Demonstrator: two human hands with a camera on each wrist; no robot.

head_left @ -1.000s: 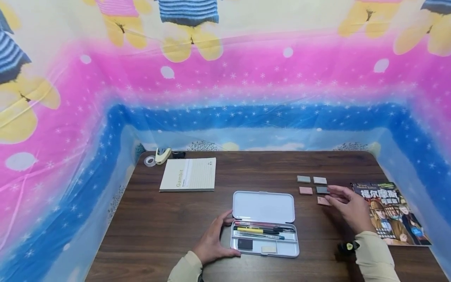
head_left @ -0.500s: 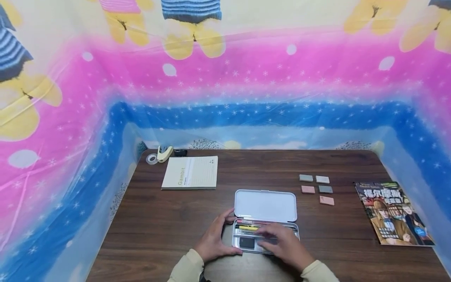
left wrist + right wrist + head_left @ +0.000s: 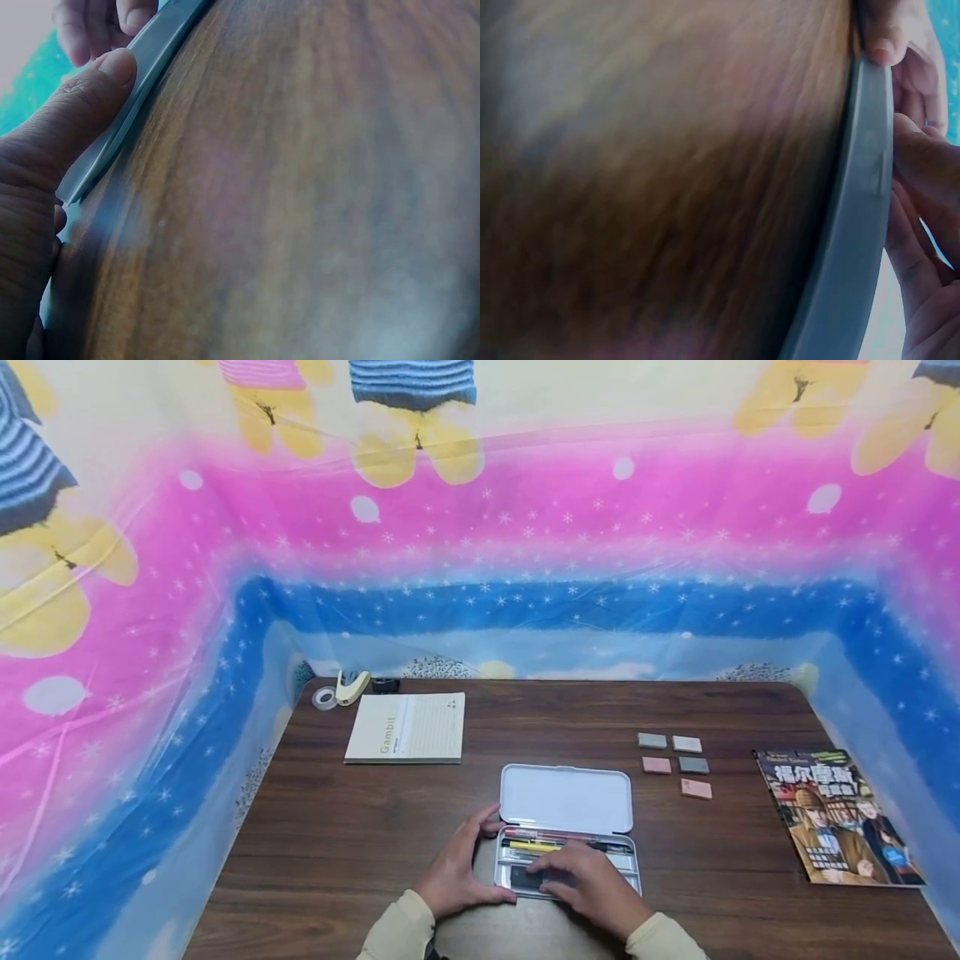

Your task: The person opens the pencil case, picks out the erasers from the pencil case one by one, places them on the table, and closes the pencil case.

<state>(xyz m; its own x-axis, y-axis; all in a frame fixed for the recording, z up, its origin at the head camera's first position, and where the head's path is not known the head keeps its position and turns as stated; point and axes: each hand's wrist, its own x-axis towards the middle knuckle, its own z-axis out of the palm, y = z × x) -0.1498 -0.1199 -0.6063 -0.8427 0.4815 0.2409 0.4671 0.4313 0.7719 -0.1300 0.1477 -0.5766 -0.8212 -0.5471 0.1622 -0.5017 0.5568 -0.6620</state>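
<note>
On the wooden table lies an open white pencil case (image 3: 566, 797), its lid tipped back. My left hand (image 3: 457, 870) grips its left end, thumb at the front edge and fingers behind. In the left wrist view, the thumb of my left hand (image 3: 82, 112) presses on the rim. My right hand (image 3: 592, 885) reaches into the front compartment, index fingertip and thumb at the right end of a dark eraser (image 3: 523, 878). Whether they pinch it I cannot tell. Its palm hides the compartment's right part. Behind lie several pens, with a yellow pen (image 3: 525, 845) among them.
Several small erasers lie right of the case, such as a pink eraser (image 3: 696, 789) and a grey eraser (image 3: 693, 765). Farther right is a comic-covered book (image 3: 836, 818). At back left are a notebook (image 3: 408, 728), a stapler (image 3: 351, 687) and a tape roll (image 3: 324, 697).
My right hand has left the pink eraser on the table and come left into the pencil case, then shifted slightly left to the dark eraser. My left hand keeps its grip.
</note>
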